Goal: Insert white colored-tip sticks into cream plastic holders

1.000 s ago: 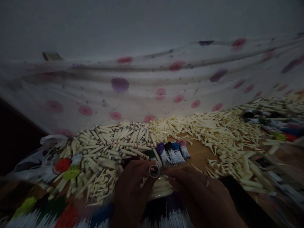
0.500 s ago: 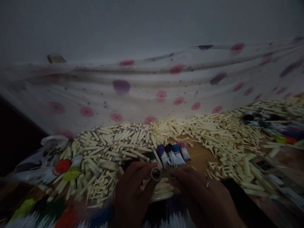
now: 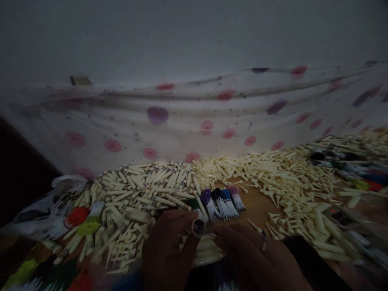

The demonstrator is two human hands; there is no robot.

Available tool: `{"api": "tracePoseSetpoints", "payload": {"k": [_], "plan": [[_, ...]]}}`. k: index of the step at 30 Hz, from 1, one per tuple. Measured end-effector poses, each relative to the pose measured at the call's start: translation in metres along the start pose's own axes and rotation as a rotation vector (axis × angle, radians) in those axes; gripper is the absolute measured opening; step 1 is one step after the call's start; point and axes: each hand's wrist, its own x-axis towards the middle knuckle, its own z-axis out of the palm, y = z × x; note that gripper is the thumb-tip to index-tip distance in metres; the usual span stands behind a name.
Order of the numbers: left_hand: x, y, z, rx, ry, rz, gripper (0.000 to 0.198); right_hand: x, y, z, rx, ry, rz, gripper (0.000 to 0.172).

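Observation:
My left hand (image 3: 169, 246) is closed around a pale pen barrel (image 3: 199, 227), its round open end turned up towards me, with something dark inside. My right hand (image 3: 251, 252), a ring on one finger, is just to the right of the barrel. Its fingers are drawn together, and a small pale tip shows near them; what they hold is hidden. Below and between the hands lie several cream barrels (image 3: 209, 258). Just beyond stand bundles of thin white sticks with coloured ends: a purple bundle (image 3: 210, 205), a black one, a blue one and a pink bundle (image 3: 236, 198).
A heap of striped pen barrels (image 3: 145, 186) lies at the back left, beside a plastic bag (image 3: 45, 206). Small cream pointed parts (image 3: 291, 202) spread over the right side. A device with a red light (image 3: 341, 216) lies at the right. Behind hangs a spotted cloth (image 3: 182, 117).
The view has tilted up slightly, so the scene sits lower. My right fingers have shifted a little around the barrel's end; the left hand keeps hold of the barrel.

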Motion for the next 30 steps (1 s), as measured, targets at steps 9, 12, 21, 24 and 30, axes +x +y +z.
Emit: {"api": "tracePoseSetpoints", "payload": {"k": [9,12,21,24,30], "plan": [[0.004,0.000,-0.002,-0.035,-0.002,0.033,0.018,0.000,0.000,0.000,-0.074,0.037,-0.035,0.027],[0.004,0.000,-0.004,-0.043,-0.001,0.052,0.020,-0.004,0.004,0.002,-0.088,0.044,-0.072,0.025],[0.003,0.003,-0.006,-0.016,-0.032,0.103,0.026,-0.007,0.004,-0.001,-0.113,0.100,-0.120,0.023],[0.004,0.002,-0.008,-0.004,-0.051,0.139,0.025,-0.007,0.004,0.000,-0.109,0.101,-0.115,0.024],[0.005,0.002,-0.008,-0.026,-0.089,0.123,0.025,-0.009,0.005,-0.001,-0.100,0.096,-0.108,0.022]]}}
